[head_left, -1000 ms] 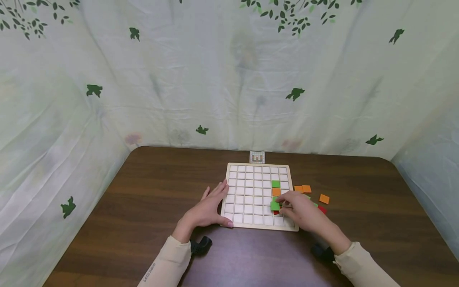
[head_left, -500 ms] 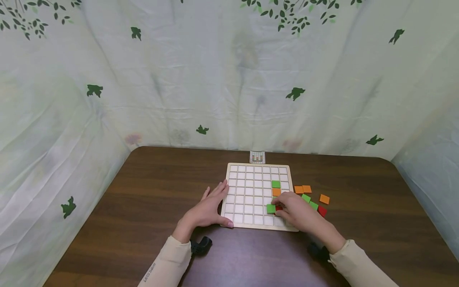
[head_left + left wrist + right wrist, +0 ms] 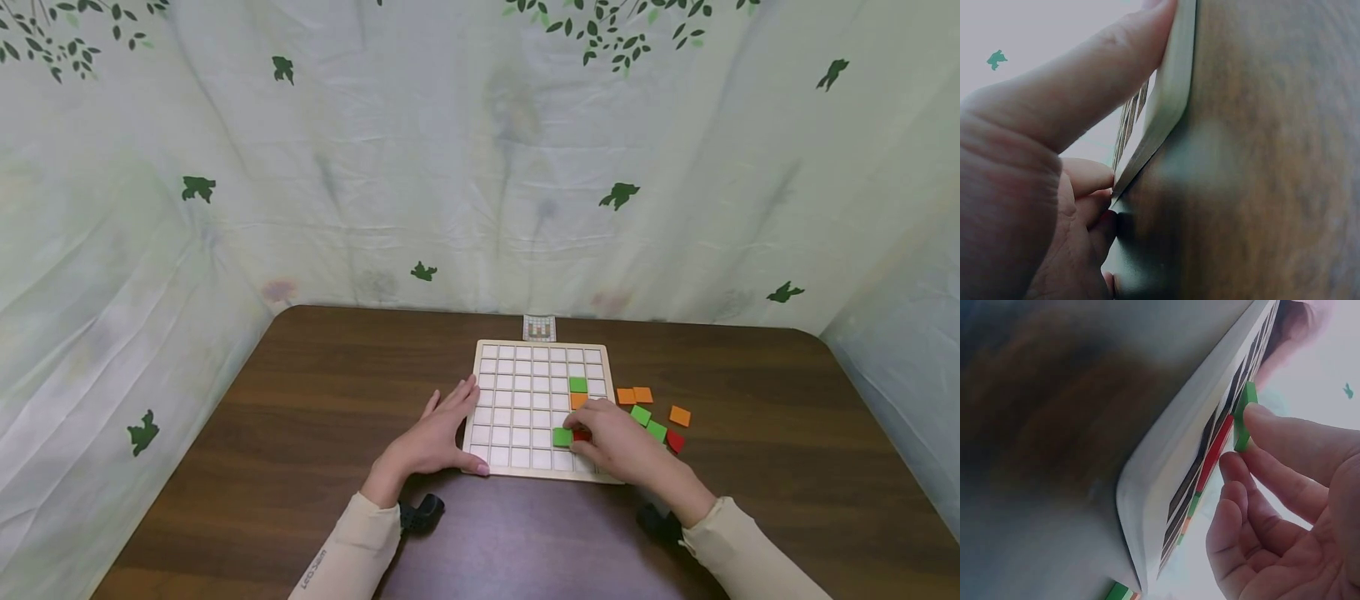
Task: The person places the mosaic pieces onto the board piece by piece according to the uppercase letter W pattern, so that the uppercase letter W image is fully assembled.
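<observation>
A square wooden grid board point(image 3: 519, 399) with white cells lies on the table. My left hand point(image 3: 433, 440) rests along its left side with extended fingers, the thumb on the near-left corner. My right hand point(image 3: 626, 437) pinches a green square tile point(image 3: 562, 437) between thumb and forefinger. In the right wrist view this tile point(image 3: 1246, 415) is tilted against the board surface, beside a red tile point(image 3: 1215, 453) set in the grid. Farther up the same column sit an orange tile point(image 3: 578, 401) and a green one point(image 3: 577, 384). My right fingers partly cover the cells in between.
Loose tiles lie right of the board: orange ones point(image 3: 642, 395), green ones point(image 3: 656, 430) and a red one point(image 3: 674, 441). A small patterned card point(image 3: 539, 328) lies behind the board's far edge. A printed curtain point(image 3: 450, 167) hangs behind the brown table point(image 3: 360, 367).
My right hand has shifted slightly left with the green tile, from over the red tile to the cell on its left. The red tile shows more now. My left hand stays still.
</observation>
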{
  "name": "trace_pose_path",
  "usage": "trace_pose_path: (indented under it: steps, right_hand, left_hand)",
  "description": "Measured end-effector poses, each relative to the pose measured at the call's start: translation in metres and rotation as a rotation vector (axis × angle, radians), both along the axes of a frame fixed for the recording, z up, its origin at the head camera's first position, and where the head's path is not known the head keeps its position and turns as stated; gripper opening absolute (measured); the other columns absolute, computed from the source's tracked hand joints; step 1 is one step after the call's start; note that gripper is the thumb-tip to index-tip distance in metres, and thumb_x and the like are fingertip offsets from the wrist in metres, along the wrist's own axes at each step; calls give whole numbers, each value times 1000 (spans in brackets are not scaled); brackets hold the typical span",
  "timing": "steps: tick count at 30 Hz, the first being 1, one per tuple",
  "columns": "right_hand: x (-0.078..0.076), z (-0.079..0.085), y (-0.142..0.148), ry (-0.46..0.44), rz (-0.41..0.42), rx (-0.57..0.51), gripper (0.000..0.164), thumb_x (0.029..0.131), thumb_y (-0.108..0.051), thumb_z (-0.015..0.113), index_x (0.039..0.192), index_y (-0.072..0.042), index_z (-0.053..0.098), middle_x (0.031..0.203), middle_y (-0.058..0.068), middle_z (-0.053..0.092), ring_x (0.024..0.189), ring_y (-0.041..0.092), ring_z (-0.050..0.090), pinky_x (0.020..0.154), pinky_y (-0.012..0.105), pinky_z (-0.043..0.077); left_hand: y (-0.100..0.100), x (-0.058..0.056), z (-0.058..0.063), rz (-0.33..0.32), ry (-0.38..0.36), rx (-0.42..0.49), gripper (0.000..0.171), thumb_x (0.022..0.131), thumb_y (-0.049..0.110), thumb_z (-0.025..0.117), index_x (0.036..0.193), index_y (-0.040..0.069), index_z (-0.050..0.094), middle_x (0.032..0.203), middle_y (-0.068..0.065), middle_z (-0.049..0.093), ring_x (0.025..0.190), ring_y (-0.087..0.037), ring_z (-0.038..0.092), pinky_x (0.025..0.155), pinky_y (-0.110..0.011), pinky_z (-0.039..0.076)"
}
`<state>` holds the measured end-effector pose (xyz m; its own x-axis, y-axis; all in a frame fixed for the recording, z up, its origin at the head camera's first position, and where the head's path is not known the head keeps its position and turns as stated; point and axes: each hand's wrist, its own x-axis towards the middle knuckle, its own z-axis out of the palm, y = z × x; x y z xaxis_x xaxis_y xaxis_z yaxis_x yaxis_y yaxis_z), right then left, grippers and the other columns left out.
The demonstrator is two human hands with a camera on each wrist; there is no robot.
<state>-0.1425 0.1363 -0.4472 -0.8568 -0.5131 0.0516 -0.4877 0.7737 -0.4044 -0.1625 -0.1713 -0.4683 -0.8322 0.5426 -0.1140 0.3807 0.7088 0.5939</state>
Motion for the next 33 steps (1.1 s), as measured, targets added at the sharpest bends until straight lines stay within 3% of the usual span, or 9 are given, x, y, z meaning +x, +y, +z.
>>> trace_pose_path:
  steps: [19,26,33]
  right_hand:
    - [-1,-2,0,14,14,-14,23,84,-10,81,107,-7,75,100,0,67,94,18,57,80,35,54]
    - [-3,-3,11,-60,-57,-72,29,83,-14,83,111,-10,75,104,-1,67,94,16,59,81,36,54]
    - [-4,3,29,-85,-61,-152,29,86,-12,79,114,-7,73,108,1,68,93,20,60,80,38,54]
  left_hand:
    - [0,0,-1,6,-6,0,121,73,51,87,160,2,17,169,-9,5,155,-23,3,121,-55,-3]
    - [0,0,0,13,-12,1,121,73,50,87,160,3,18,169,-8,5,155,-23,2,121,-55,-3]
    - [-1,0,1,18,-21,6,121,73,50,87,160,3,18,169,-8,4,155,-23,2,121,-54,-4]
